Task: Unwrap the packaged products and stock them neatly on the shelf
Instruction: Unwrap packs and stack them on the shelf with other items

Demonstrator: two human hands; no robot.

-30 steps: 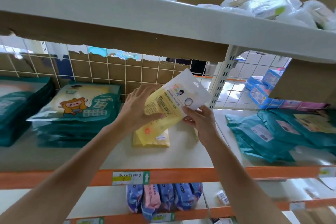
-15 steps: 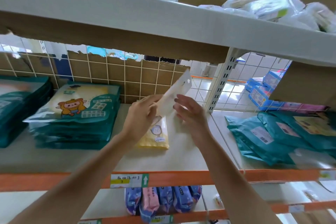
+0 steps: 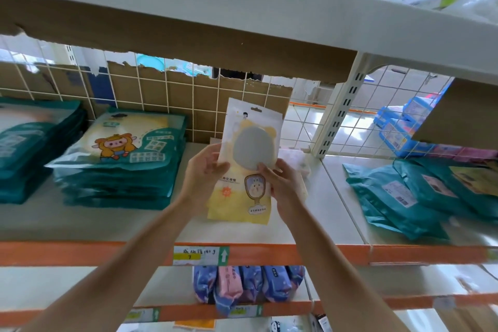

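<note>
The orange-edged shelf (image 3: 107,224) spans the view, and its white slotted upright (image 3: 340,108) stands at the back, right of centre. Far left of the upright, two stacks of flat teal packs lie on the shelf: one at the frame's edge (image 3: 27,148) and a nearer one topped by a cartoon pig print (image 3: 121,159). Right of the upright, loose teal bags (image 3: 404,197) lie overlapping in a heap. Just left of the upright and nearer the front, the yellow pouch (image 3: 237,205) is held upright above the shelf, its face with a round grey window turned toward the camera. The left hand (image 3: 204,172) grips its left edge, thumb on the front, fingers (image 3: 213,151) curled behind. The right hand (image 3: 283,183) pinches the right edge, fingertips at the window's lower rim. Below and left of the upright, a handwritten label (image 3: 200,255) sits on the orange edge.
</note>
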